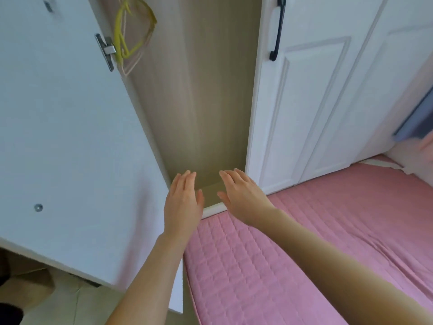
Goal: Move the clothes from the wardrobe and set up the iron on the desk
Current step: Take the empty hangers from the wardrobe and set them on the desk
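The white wardrobe [218, 95] stands in front of me with its left door [65, 137] swung open, showing a bare beige inside. Yellow and pale pink hangers [131, 34] hang at the top left of the opening with nothing on them. No clothes and no iron are in sight. My left hand [184, 200] and my right hand [241, 195] reach side by side toward the bottom of the opening, palms down, fingers held loosely apart, holding nothing.
A bed with a pink quilted cover [304, 242] lies against the wardrobe at the lower right. The right wardrobe door [311, 102] is closed and has a black handle [277, 29]. A blue-grey object [417, 123] sits at the right edge. Tiled floor [58, 299] shows at the lower left.
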Demonstrator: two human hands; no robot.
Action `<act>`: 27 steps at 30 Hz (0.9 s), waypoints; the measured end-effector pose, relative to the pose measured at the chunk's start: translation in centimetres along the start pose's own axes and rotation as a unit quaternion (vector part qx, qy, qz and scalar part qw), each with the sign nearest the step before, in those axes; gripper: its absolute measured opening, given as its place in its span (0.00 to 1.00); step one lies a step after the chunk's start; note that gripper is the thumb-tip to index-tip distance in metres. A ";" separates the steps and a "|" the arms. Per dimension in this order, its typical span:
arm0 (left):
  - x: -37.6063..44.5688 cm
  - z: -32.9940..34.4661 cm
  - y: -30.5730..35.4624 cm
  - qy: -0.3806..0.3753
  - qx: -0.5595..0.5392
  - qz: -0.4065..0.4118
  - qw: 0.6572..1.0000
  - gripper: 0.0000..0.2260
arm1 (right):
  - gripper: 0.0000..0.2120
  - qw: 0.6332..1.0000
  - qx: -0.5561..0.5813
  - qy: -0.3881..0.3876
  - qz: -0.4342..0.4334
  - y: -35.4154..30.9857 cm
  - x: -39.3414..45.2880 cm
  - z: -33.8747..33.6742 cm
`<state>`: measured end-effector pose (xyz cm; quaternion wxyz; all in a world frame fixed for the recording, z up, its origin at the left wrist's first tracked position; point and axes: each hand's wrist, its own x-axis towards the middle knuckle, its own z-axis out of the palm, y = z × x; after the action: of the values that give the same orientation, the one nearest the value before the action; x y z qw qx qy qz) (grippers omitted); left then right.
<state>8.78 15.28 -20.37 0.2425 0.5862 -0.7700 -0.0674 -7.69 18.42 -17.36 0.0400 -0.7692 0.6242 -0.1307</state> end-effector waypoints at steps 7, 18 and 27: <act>7.8 -4.7 0.7 0.088 0.032 -0.039 0.995 0.20 | 0.24 0.996 -0.016 0.046 -0.075 0.4 8.8 -4.6; 17.5 -10.6 0.6 0.165 0.064 -0.045 0.983 0.19 | 0.24 0.988 -0.007 0.098 -0.119 -0.6 19.6 -10.1; 25.5 -13.8 3.3 0.224 0.067 -0.003 0.972 0.21 | 0.25 0.992 0.023 0.080 -0.091 -0.9 25.1 -13.4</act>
<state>7.21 -5.08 0.45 0.3686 0.6034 -0.6974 0.1168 -5.52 -4.38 -0.49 -0.0048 -0.8086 0.5498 -0.2092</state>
